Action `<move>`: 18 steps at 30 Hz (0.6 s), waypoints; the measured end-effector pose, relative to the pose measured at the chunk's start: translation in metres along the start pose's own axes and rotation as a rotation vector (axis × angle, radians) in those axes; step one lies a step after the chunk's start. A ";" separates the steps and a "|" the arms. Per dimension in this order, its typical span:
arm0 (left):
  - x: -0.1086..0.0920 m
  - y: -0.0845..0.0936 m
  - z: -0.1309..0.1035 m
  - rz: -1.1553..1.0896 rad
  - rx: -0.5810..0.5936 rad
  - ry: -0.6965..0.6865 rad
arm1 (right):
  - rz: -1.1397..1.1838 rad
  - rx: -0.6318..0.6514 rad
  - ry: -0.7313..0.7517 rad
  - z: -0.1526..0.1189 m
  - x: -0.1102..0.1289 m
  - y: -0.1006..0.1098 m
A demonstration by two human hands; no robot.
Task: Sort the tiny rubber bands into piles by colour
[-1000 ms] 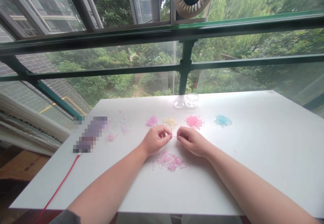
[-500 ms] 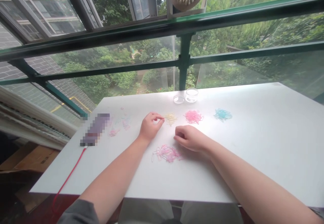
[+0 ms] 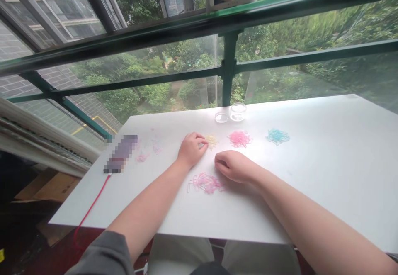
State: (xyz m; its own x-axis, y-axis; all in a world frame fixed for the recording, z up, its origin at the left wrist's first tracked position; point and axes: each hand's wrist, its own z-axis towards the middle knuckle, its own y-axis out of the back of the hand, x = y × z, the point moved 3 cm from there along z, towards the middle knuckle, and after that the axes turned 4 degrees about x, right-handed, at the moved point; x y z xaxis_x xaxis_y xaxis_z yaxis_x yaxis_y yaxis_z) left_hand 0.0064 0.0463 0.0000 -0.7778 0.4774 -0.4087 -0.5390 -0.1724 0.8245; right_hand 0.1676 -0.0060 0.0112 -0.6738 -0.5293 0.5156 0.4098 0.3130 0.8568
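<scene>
My left hand is at the left edge of a pile of small pale yellow loops, thumb and fingertips drawn together in a pinch. What they pinch, if anything, is too small to make out. My right hand rests on its side on the white table, its fingers curled closed and their contents hidden. Just in front of it lies a pile of mixed pink and lilac loops, shaped like thin paper clips. Beyond it sits a bright pink pile, with a teal pile farther right.
At the back of the table stand a clear round container and a shallow clear lid. On the left, scattered pastel loops lie beside a blurred-out phone-like object with a red cable. A window railing runs behind.
My left hand has shifted slightly right, farther over the yellow loops, its fingers turned more downward. My right hand keeps its curled pose. The whole view has tilted slightly.
</scene>
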 end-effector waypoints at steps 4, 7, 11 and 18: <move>0.000 0.001 -0.001 0.000 -0.009 -0.020 | 0.012 0.009 -0.006 -0.001 0.000 0.001; -0.001 0.003 -0.001 -0.010 -0.004 -0.034 | 0.031 0.011 -0.008 -0.001 -0.001 0.001; -0.005 0.003 -0.002 -0.022 0.025 -0.065 | 0.050 0.002 -0.010 -0.001 -0.001 0.001; -0.006 0.001 -0.005 -0.118 0.103 -0.096 | 0.067 0.007 -0.045 -0.002 -0.003 0.001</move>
State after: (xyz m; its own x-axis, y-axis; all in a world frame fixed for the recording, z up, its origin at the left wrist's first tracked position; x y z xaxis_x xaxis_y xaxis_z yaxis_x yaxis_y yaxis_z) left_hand 0.0089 0.0387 0.0009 -0.6739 0.5704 -0.4697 -0.5851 -0.0238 0.8106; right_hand 0.1711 -0.0056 0.0109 -0.6724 -0.4709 0.5710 0.4502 0.3521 0.8206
